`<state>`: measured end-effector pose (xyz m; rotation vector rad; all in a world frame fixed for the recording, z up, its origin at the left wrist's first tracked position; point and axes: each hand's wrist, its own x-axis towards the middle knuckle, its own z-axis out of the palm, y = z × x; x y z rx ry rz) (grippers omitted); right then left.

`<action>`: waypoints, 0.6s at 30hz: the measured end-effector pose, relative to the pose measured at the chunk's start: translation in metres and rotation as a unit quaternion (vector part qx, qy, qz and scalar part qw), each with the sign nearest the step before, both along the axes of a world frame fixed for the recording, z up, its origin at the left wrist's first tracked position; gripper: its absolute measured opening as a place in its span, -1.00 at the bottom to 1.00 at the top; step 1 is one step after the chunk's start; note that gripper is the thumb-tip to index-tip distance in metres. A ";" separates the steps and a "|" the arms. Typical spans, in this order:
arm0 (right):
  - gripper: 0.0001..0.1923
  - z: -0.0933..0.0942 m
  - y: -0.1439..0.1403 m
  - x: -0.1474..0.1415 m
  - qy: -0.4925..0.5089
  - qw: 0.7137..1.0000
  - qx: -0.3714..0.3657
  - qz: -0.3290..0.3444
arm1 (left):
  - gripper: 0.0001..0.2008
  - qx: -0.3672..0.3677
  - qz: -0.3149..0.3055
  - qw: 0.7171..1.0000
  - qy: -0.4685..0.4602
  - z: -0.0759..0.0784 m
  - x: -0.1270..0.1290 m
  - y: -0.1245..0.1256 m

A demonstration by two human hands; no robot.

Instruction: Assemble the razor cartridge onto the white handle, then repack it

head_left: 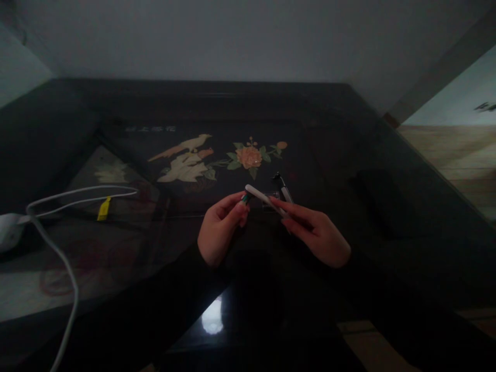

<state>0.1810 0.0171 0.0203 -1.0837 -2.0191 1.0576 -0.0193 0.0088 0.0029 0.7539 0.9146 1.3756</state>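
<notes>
My right hand is closed on a slim white stick with a rounded far end, shaped somewhat like a toothbrush. The stick slants up to the left, and its tip meets a small dark and green piece pinched between the thumb and fingers of my left hand. What that small piece is, I cannot make out in the dim light. Just beyond my right fingers lies a thin tool with a pale shaft and dark tip. A small clear object sits partly hidden behind the stick.
The dark glossy table carries a bird and flower picture. On the left, a white cable with a yellow tag runs from a white plug-like block. A dark flat object lies at the right. A wall stands behind.
</notes>
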 end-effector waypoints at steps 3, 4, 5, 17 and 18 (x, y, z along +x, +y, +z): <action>-0.56 0.000 0.000 0.001 -0.001 1.000 -0.004 -0.002 | -0.61 0.003 -0.004 1.000 -0.001 0.000 0.000 0.000; -0.56 0.000 -0.001 0.001 -0.003 1.000 -0.007 -0.003 | -0.62 0.002 -0.004 1.000 -0.002 0.000 0.000 0.000; -0.57 0.001 -0.001 0.001 -0.006 1.000 -0.009 -0.004 | -0.61 0.001 -0.004 1.000 -0.003 0.000 0.000 0.000; -0.57 0.006 0.002 0.001 -0.021 1.000 -0.016 0.000 | -0.61 0.004 -0.006 1.000 -0.001 0.001 0.000 -0.001; -0.57 0.007 0.002 0.001 -0.022 1.000 -0.018 0.002 | -0.61 0.004 -0.007 1.000 -0.002 0.001 0.000 -0.001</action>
